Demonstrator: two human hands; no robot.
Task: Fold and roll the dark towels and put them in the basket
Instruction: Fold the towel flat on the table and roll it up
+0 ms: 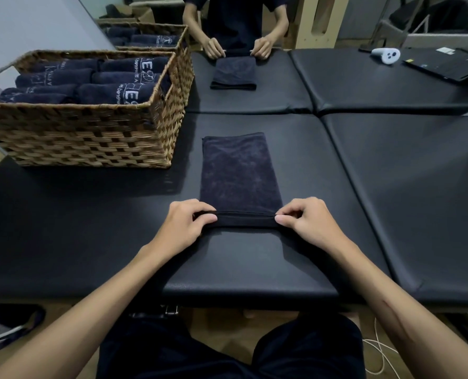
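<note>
Now two hands point(192, 222) point(306, 220), one towel point(239, 173), one basket point(90, 138)

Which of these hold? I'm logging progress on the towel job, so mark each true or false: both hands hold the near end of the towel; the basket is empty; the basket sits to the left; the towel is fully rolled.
1. The left hand and right hand pinch the towel's near end: true.
2. The basket is empty: false, rolled towels fill it.
3. The basket sits left of the towel: true.
4. The towel is fully rolled: false, only the near edge is turned over.
</note>
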